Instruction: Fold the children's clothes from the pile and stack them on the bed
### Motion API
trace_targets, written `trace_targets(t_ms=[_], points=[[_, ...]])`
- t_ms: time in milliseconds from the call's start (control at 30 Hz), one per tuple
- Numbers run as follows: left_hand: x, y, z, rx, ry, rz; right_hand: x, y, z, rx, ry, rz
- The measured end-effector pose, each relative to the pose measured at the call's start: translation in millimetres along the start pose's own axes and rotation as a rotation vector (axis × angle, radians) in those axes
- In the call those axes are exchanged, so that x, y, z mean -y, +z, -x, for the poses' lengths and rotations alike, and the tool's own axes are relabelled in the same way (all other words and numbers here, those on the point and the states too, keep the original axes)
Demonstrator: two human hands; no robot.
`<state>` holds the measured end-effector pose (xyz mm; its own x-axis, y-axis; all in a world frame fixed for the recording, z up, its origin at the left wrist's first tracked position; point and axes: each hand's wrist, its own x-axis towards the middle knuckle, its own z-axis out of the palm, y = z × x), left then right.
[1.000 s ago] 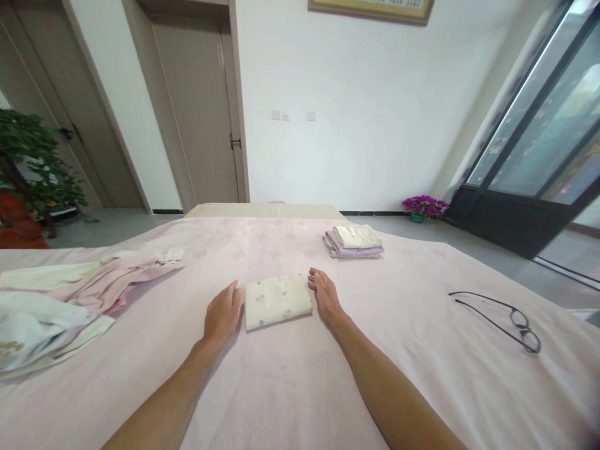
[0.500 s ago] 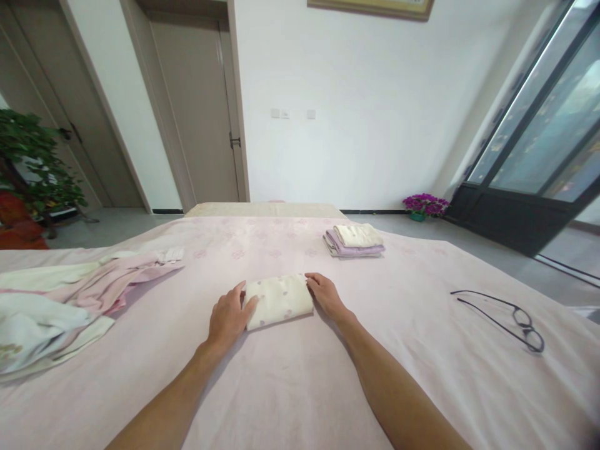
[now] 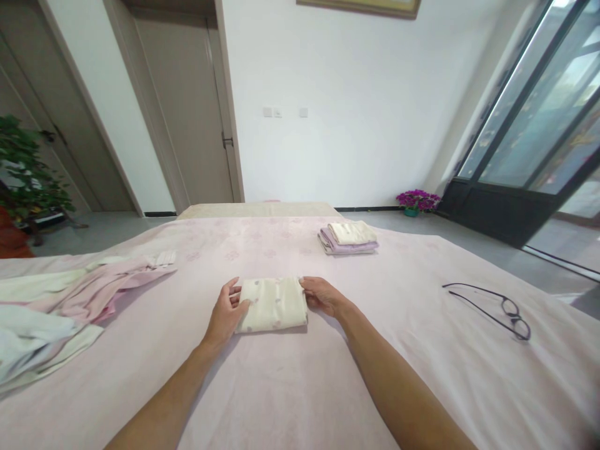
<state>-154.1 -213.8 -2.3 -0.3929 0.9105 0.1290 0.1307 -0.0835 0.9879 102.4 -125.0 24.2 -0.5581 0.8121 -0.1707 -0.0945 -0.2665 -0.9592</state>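
A cream folded garment [image 3: 272,304] with scattered greyish-mauve dots lies flat in front of me as a neat rectangle. My left hand [image 3: 225,315] grips its left end, thumb on top and fingers along the outer edge. At the opposite end, my right hand [image 3: 323,295] pinches the upper right corner, its fingertips partly hidden by the cloth. Beyond it to the right sits a small stack of folded clothes [image 3: 349,237], cream on top and lilac beneath.
Rumpled pink and white clothes [image 3: 94,294] lie in a loose heap at the left. Dark-framed glasses [image 3: 509,312] rest at the right on the pale pink sheet [image 3: 398,350]. Past the far edge are a beige surface [image 3: 257,210] and a pot of purple flowers [image 3: 417,200].
The garment has turned slightly, so its edges lie straighter, and its top looks a little raised. My right hand now grips its corner more closely. The whole view has shifted slightly.
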Motion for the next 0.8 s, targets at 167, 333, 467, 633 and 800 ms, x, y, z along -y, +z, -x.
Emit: trace_targets(t_ms=[167,333,467,633,800], points=[[-14.6,-8.7,-2.5,0.088,-0.189,0.082,9.4,0.8,8.5,0.222,-0.032,-0.116],[-26.2,-16.4,0.9,0.287,-0.272,0.134,14.6,5.7,14.8,0.354,-0.052,-0.096],[-26.6,-13.1,4.9,0.235,-0.235,0.155,15.9,7.3,17.6,0.339,-0.073,-0.074],[-24.1,-10.5,6.3,0.213,-0.153,0.174,21.0,17.4,21.8,0.278,-0.097,0.010],[-17.5,-10.3,3.7,0.221,-0.151,0.216,2.9,33.9,10.5,0.018,-0.240,0.253]])
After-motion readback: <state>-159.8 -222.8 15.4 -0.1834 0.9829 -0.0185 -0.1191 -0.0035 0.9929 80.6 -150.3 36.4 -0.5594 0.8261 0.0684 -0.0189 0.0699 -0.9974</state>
